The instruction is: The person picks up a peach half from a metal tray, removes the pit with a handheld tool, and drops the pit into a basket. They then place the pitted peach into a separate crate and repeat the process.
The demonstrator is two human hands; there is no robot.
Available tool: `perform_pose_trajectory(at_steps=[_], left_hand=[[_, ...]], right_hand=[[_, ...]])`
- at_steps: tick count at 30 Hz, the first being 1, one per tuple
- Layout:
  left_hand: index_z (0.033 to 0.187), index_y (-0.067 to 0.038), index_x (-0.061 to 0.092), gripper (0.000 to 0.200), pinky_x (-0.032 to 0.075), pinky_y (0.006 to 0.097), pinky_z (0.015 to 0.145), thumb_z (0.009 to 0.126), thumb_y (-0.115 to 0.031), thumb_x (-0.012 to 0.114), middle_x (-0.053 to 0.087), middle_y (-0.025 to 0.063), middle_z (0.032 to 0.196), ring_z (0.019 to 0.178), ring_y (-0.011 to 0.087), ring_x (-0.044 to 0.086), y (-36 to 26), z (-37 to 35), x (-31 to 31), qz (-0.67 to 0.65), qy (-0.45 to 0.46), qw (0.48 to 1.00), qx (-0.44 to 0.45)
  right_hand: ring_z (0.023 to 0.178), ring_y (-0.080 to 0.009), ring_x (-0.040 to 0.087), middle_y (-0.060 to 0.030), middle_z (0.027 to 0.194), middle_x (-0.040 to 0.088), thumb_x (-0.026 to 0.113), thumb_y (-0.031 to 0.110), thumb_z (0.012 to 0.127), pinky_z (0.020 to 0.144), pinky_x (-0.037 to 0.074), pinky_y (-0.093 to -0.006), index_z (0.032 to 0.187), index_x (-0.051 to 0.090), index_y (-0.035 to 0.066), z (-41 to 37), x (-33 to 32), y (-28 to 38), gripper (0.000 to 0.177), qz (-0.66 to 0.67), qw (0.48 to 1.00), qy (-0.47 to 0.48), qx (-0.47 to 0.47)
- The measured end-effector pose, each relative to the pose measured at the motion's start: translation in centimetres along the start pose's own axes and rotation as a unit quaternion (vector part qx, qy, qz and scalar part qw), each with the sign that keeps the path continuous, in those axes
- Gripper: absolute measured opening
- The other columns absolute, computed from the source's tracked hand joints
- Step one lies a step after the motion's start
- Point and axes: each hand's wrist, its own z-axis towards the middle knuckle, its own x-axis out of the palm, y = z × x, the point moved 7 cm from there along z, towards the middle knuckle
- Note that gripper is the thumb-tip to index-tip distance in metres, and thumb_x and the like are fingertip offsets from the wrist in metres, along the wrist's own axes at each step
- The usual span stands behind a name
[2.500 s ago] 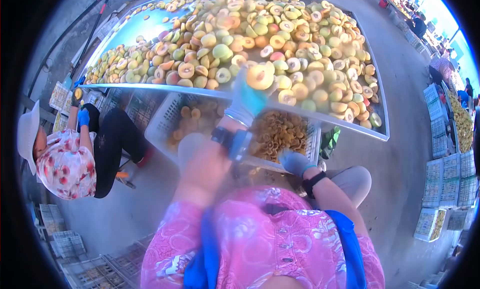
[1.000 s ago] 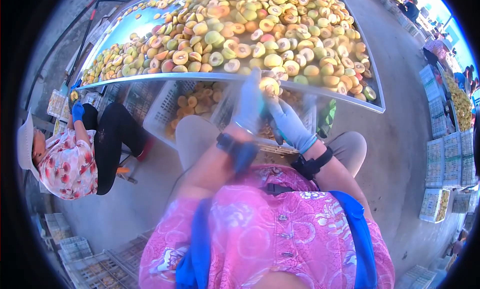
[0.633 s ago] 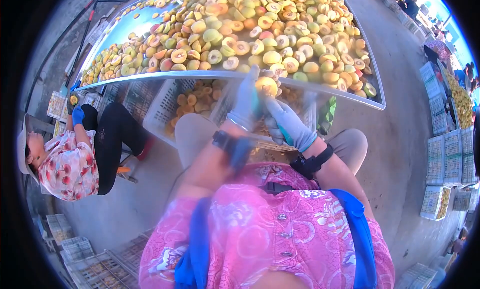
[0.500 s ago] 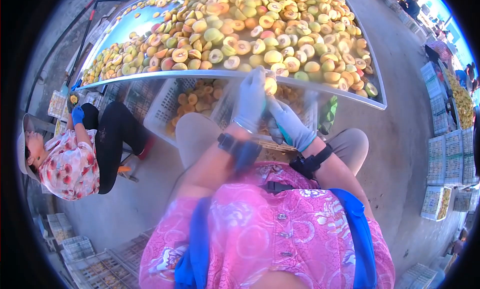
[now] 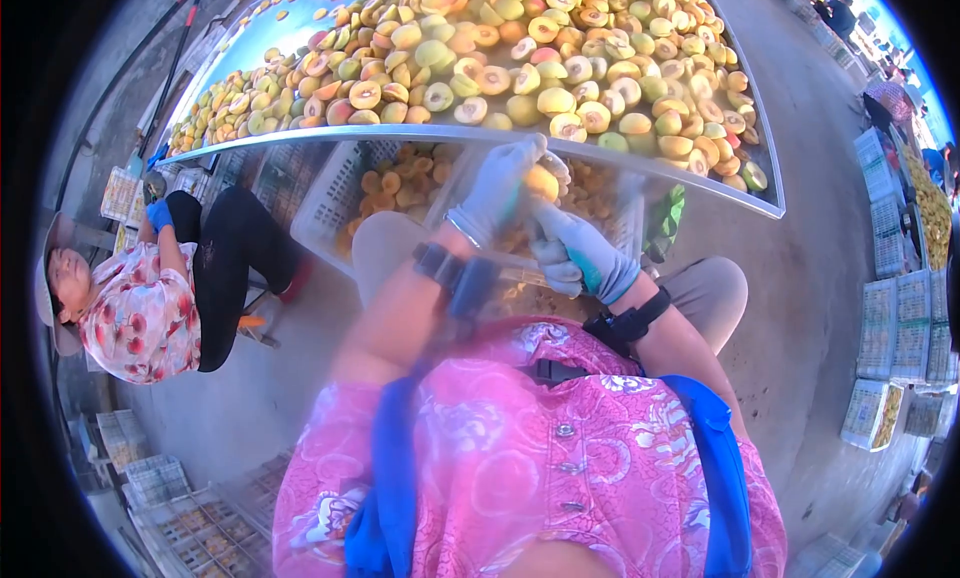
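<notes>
My left hand (image 5: 497,193), in a pale work glove, is closed around a yellow-orange apricot (image 5: 541,184) just below the tray's front edge. My right hand (image 5: 585,253), in a pale glove with a green patch, is closed right beside it, its thumb side at the fruit's underside. What its curled fingers grip, if anything, is hidden. Above my hands, many halved apricots (image 5: 567,127) lie heaped on a metal-rimmed tray (image 5: 672,166), some with cut faces up. Beneath my hands, a crate of apricot pieces (image 5: 598,190) is partly covered by them.
A second white crate (image 5: 330,193) of fruit stands under the tray, left of my knees. Green cloth or plastic (image 5: 664,223) hangs at the right. A seated person (image 5: 140,318) works at the left. Stacked crates (image 5: 895,323) line the right side.
The view has shifted slightly. The apricot shows more fully between my hands, which stay close together. My right hand's curled fingers are now plainer to see.
</notes>
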Motion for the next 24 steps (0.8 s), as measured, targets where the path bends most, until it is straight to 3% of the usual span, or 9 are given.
perform_pose_trajectory(at_steps=[5,7,13,15,17,19,21,22,24], left_hand=[[0.085,0.002,0.068,0.037,0.050,0.0270,0.062,0.097,-0.031,0.054,0.067,0.0091,0.077,0.069,0.0135,0.061,1.3,1.2,-1.2,0.140,0.032,0.989,0.041],[0.086,0.002,0.068,0.036,0.050,0.0269,0.063,0.096,-0.030,0.055,0.067,0.0090,0.077,0.070,0.0132,0.061,1.4,1.5,-1.6,0.194,0.040,0.979,0.048],[0.088,0.003,0.069,0.045,0.052,0.0266,0.066,0.097,-0.039,0.055,0.069,0.0095,0.081,0.072,0.0157,0.066,2.2,1.2,-2.3,0.116,0.085,0.989,-0.034],[0.090,0.002,0.066,0.045,0.055,0.0300,0.066,0.096,-0.041,0.055,0.069,0.0117,0.082,0.072,0.0192,0.066,2.2,0.6,-1.7,-0.019,0.082,0.995,-0.055],[0.092,0.001,0.064,0.044,0.055,0.0313,0.066,0.096,-0.042,0.055,0.068,0.0121,0.084,0.073,0.0203,0.066,2.4,0.3,-1.3,-0.050,0.061,0.995,-0.054],[0.094,-0.001,0.062,0.043,0.056,0.0326,0.066,0.096,-0.043,0.055,0.067,0.0125,0.086,0.073,0.0213,0.066,2.7,0.4,-1.1,-0.079,0.041,0.995,-0.055],[0.091,-0.002,0.061,0.046,0.056,0.0388,0.071,0.098,-0.046,0.047,0.064,0.0141,0.088,0.077,0.0260,0.064,4.0,0.6,-1.5,-0.167,-0.024,0.982,-0.089],[0.091,-0.002,0.061,0.046,0.056,0.0388,0.071,0.098,-0.046,0.047,0.064,0.0141,0.088,0.077,0.0260,0.064,4.4,0.9,-1.7,-0.164,-0.024,0.982,-0.090],[0.090,-0.005,0.060,0.045,0.056,0.0394,0.073,0.098,-0.047,0.046,0.063,0.0125,0.088,0.079,0.0256,0.064,5.1,1.3,-0.8,-0.303,0.015,0.944,-0.129]], right_hand=[[0.033,-0.0057,0.031,0.0078,0.052,0.032,0.043,0.054,0.098,0.030,0.025,-0.0227,0.093,0.053,0.016,0.7,-1.1,-0.7,0.040,-0.055,0.997,-0.057,-0.012],[0.033,-0.0058,0.031,0.0077,0.053,0.033,0.044,0.054,0.098,0.030,0.026,-0.0229,0.095,0.053,0.015,0.9,-0.9,-1.0,0.040,-0.031,0.999,-0.032,-0.007],[0.034,-0.0038,0.029,0.0090,0.055,0.033,0.043,0.051,0.099,0.030,0.022,-0.0214,0.100,0.055,0.013,1.0,0.8,-1.4,0.040,0.113,0.986,0.116,0.028],[0.035,-0.0020,0.026,0.0105,0.055,0.031,0.043,0.051,0.099,0.030,0.018,-0.0201,0.102,0.056,0.011,1.2,0.7,-1.5,0.042,0.122,0.982,0.144,0.027],[0.034,-0.0023,0.024,0.0102,0.055,0.030,0.041,0.050,0.100,0.029,0.018,-0.0204,0.104,0.056,0.009,1.5,0.7,-2.0,0.044,0.202,0.953,0.220,0.042],[0.034,-0.0023,0.024,0.0100,0.055,0.030,0.040,0.049,0.101,0.029,0.018,-0.0203,0.102,0.055,0.009,1.7,0.3,-2.0,0.042,0.220,0.947,0.233,0.035],[0.034,-0.0023,0.024,0.0098,0.055,0.030,0.040,0.048,0.101,0.029,0.018,-0.0202,0.101,0.055,0.009,1.7,0.1,-1.9,0.041,0.241,0.939,0.243,0.028],[0.034,-0.0024,0.024,0.0095,0.055,0.031,0.039,0.047,0.102,0.029,0.018,-0.0203,0.099,0.053,0.010,1.7,0.1,-1.6,0.040,0.250,0.936,0.247,0.027],[0.034,-0.0025,0.025,0.0093,0.056,0.031,0.039,0.047,0.102,0.028,0.018,-0.0203,0.097,0.052,0.010,1.7,0.0,-1.3,0.039,0.260,0.932,0.253,0.024]])
